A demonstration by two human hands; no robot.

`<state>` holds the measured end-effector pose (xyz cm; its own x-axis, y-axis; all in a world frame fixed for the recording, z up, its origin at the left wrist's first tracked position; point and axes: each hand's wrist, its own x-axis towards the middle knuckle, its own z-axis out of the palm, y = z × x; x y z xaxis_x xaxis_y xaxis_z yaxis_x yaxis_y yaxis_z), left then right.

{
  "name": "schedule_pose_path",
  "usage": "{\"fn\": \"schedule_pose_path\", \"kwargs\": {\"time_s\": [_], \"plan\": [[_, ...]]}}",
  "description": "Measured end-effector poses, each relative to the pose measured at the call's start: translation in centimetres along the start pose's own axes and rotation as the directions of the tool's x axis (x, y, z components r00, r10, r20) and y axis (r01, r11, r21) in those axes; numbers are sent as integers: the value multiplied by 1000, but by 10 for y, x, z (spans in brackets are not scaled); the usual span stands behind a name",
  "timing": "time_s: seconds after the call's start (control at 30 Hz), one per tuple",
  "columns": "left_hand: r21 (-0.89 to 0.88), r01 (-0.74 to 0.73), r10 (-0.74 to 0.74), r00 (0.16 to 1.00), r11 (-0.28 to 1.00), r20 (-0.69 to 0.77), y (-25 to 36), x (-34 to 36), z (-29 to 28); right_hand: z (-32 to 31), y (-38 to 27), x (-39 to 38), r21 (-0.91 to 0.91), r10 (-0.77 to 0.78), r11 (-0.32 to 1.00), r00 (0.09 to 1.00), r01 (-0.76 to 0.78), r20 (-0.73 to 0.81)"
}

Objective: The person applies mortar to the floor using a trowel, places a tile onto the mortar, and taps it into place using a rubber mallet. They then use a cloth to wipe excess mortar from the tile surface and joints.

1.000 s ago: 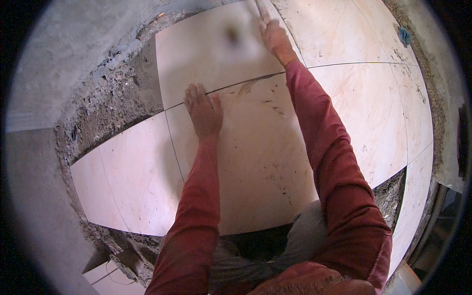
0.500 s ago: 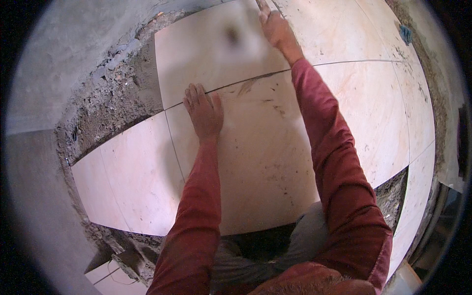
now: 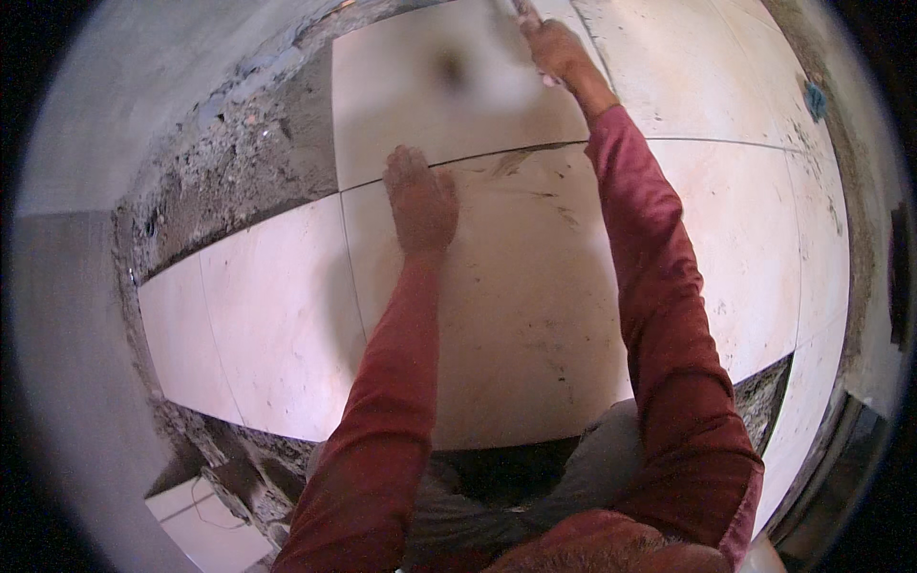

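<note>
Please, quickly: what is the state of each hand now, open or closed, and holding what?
Left hand: open, flat on the pale floor tile, holding nothing.
Right hand: closed on a thin tool handle; tool kind cannot be told.

Large pale cream square floor tiles: at least six in view, among them the far tile [image 3: 430, 105], the near middle tile [image 3: 516, 315], the left tile [image 3: 258, 325] and the right tile [image 3: 735, 239].
Hands: two, the left hand [image 3: 420, 201] and the right hand [image 3: 559, 53].
Dark red long sleeves: two, one on each forearm.
Thin tool handles: one, in the right hand, its end cut off by the rim.
Small blue scraps: one [image 3: 815, 98], at the far right edge.
Strips of bare grey mortar bed: one along the left [image 3: 220, 181], one at the near right [image 3: 764, 401].
</note>
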<state>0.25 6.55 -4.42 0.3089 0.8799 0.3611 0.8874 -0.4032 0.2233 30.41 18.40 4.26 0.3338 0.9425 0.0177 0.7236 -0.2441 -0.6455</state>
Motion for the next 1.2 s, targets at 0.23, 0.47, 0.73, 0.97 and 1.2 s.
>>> {"fn": "schedule_pose_path", "kwargs": {"time_s": [0.23, 0.47, 0.73, 0.97, 1.2], "plan": [[-47, 11, -11, 1000, 999, -6, 20, 8, -8, 38, -19, -19, -45, -97, 995, 988, 92, -123], [-58, 87, -85, 996, 994, 34, 12, -7, -12, 67, -71, -4, -231, -556, 826, 811, 514, -182], [-105, 72, -75, 997, 992, -27, 7, 5, -5, 90, -108, -14, 27, -478, 878, 878, 478, 15], [-141, 79, -88, 994, 987, -58, 14, -3, -4, 66, -107, -70, 9, -330, 937, 878, 349, 347], [-144, 156, -168, 983, 977, -74, 13, -10, -7, 45, -87, -131, -90, -444, 888, 892, 451, 87]]}}
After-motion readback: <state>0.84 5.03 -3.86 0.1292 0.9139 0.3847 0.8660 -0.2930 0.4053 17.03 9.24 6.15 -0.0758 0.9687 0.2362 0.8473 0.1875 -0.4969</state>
